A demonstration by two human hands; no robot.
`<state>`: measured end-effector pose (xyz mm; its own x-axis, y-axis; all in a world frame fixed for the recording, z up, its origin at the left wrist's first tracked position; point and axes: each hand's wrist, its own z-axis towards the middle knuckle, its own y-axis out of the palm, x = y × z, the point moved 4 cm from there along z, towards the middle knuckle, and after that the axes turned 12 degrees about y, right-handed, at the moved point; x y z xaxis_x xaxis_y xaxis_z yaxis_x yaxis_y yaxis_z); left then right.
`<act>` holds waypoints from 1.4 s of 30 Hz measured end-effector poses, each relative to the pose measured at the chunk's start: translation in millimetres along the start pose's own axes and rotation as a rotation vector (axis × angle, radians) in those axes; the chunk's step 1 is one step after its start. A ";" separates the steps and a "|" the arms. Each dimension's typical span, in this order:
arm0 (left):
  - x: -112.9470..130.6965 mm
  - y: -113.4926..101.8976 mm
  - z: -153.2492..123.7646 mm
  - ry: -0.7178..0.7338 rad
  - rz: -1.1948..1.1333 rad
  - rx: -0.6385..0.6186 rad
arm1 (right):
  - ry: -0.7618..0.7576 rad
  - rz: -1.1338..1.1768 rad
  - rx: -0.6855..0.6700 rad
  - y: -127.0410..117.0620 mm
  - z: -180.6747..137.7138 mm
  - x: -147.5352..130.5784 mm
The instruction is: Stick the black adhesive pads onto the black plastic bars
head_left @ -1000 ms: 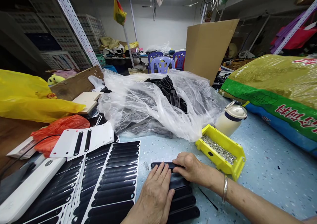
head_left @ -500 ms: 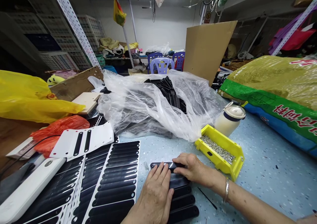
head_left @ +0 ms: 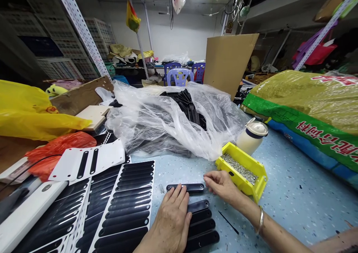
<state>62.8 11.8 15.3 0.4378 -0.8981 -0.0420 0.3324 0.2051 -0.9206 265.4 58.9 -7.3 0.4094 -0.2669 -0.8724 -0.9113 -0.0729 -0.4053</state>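
My left hand (head_left: 173, 217) lies flat, fingers stretched out. Its fingertips rest on a narrow black strip with rounded ends and small holes (head_left: 192, 188), which lies across the blue speckled table. My right hand (head_left: 222, 186) hovers just off the strip's right end, its fingers bent in together. Whether anything small is between them is hidden. Below the strip, several similar black pieces (head_left: 203, 225) lie in a row, partly under my left hand. A yellow bin (head_left: 261, 187) of small shiny metal parts (head_left: 240, 169) stands right behind my right hand.
White sheets of black strips (head_left: 125, 204) cover the table's left, with a long white device (head_left: 30, 215) on them. Clear plastic (head_left: 156, 126) covers black parts behind. A cream flask (head_left: 251, 135) stands beside the bin. A thin black stick (head_left: 228, 222) lies right of the row.
My right hand has come off the strip's right end and moved slightly right, uncovering that end. My left hand stays on the strip. The view has shifted a little.
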 end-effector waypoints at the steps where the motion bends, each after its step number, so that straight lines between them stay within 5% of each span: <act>1: -0.3 0.4 -0.2 -0.006 -0.005 0.004 | -0.002 -0.006 -0.018 2.0 -2.8 -0.3; 12: -8.8 -9.4 6.4 -0.088 -0.154 0.103 | 0.040 -0.157 -0.048 27.7 8.3 -7.7; 19: -39.6 2.5 3.0 -0.217 -0.083 0.301 | -0.011 -0.236 -0.050 24.6 13.2 -13.4; 24: -58.8 19.8 4.5 -0.312 -0.148 0.078 | -0.091 -0.334 -0.035 25.8 11.9 -19.3; 33: -62.9 16.3 10.8 -0.452 -0.362 -0.209 | -0.165 -0.398 0.083 6.8 18.0 -28.0; 39: -62.1 12.7 13.3 -0.492 -0.392 -0.252 | -0.162 -0.273 -0.086 27.6 15.6 -31.8; 42: -62.9 14.8 12.6 -0.538 -0.423 -0.237 | -0.163 -0.246 -0.043 40.2 18.7 -29.2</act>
<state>50.7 76.2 9.2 0.6827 -0.5536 0.4769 0.4009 -0.2619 -0.8779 217.7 81.7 -3.2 0.6170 -0.0788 -0.7830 -0.7833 -0.1575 -0.6014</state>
